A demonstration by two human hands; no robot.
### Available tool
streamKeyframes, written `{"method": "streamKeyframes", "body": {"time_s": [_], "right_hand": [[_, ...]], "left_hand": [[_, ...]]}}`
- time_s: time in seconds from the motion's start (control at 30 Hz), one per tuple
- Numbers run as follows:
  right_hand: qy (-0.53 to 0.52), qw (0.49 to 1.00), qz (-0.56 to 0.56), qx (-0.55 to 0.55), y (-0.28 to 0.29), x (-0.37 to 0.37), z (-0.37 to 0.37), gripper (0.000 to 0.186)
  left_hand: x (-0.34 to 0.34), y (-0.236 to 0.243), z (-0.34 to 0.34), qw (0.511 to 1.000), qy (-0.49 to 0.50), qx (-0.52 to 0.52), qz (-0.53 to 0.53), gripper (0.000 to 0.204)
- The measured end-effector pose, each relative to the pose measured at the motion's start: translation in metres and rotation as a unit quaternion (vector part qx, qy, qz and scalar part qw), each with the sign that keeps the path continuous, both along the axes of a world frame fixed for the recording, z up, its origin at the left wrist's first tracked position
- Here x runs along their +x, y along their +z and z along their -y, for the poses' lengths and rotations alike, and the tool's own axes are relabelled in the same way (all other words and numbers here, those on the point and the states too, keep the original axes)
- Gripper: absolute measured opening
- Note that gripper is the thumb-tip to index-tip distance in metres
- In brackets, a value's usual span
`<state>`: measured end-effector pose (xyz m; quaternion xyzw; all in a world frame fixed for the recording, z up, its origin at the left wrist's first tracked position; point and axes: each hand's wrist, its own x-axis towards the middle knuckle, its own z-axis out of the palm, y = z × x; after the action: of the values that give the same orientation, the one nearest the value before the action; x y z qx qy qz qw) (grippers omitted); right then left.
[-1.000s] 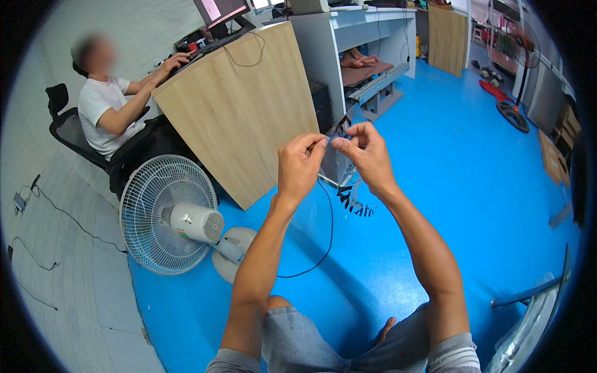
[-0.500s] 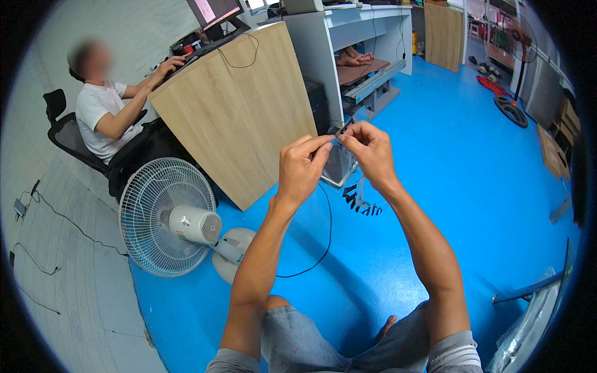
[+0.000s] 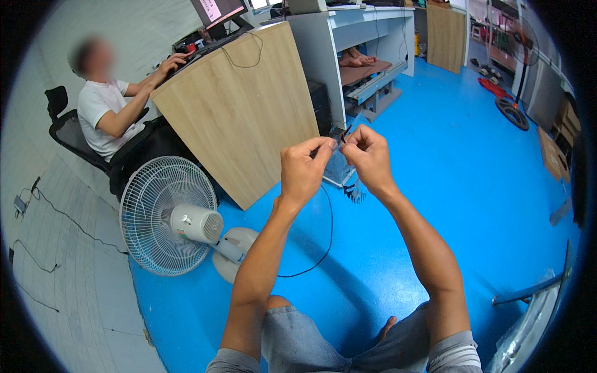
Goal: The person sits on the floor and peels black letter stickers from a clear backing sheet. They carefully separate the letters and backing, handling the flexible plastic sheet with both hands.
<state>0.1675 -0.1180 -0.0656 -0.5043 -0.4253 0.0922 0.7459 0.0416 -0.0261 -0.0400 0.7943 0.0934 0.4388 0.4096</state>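
Both my hands are raised close together in front of me, above the blue floor. My left hand [image 3: 302, 166] is closed, thumb and forefinger pinched at something too small to make out. Close beside its fingertips, my right hand [image 3: 369, 158] pinches a thin clear strip with black marks or pieces [image 3: 354, 193]. Part of the strip hangs below the right fingers, and a small dark bit [image 3: 346, 133] sticks up between the hands. The fingers hide the rest.
A white standing fan [image 3: 196, 224] is at the left, its black cord on the floor. Ahead stands a wooden-sided desk [image 3: 249, 118], where a person [image 3: 106, 118] sits in a black chair. Bare feet [image 3: 357, 59] rest under another desk. A pedestal fan [image 3: 521, 81] stands far right.
My hands have drawn slightly apart and turned a little at the fingertips. The dangling strip has shifted left and looks more bunched. The seated person stays in place.
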Motion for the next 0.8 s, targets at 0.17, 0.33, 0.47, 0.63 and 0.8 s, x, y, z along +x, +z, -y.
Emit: {"method": "streamKeyframes", "body": {"time_s": [0.17, 0.33, 0.47, 0.63, 0.8], "right_hand": [[0.07, 0.994, -0.065, 0.053, 0.007, -0.003, 0.004, 0.011], [0.112, 0.982, -0.148, 0.033, 0.024, -0.01, 0.014, 0.003], [0.119, 0.98, -0.157, -0.009, 0.025, -0.008, 0.016, 0.013], [0.114, 0.985, -0.131, -0.025, 0.02, -0.003, 0.014, 0.014], [0.059, 0.997, -0.049, -0.016, 0.014, -0.005, 0.007, 0.025]], "left_hand": [[-0.001, 0.002, 0.001, 0.996, 0.005, -0.086, 0.033, 0.02], [-0.002, 0.004, 0.003, 0.991, -0.004, -0.122, 0.058, 0.019], [-0.003, 0.007, 0.004, 0.994, 0.0, -0.1, 0.043, 0.019], [-0.001, 0.005, 0.005, 0.997, -0.001, -0.063, 0.043, 0.018], [-0.002, 0.007, 0.006, 0.999, -0.005, -0.015, 0.029, 0.019]]}}
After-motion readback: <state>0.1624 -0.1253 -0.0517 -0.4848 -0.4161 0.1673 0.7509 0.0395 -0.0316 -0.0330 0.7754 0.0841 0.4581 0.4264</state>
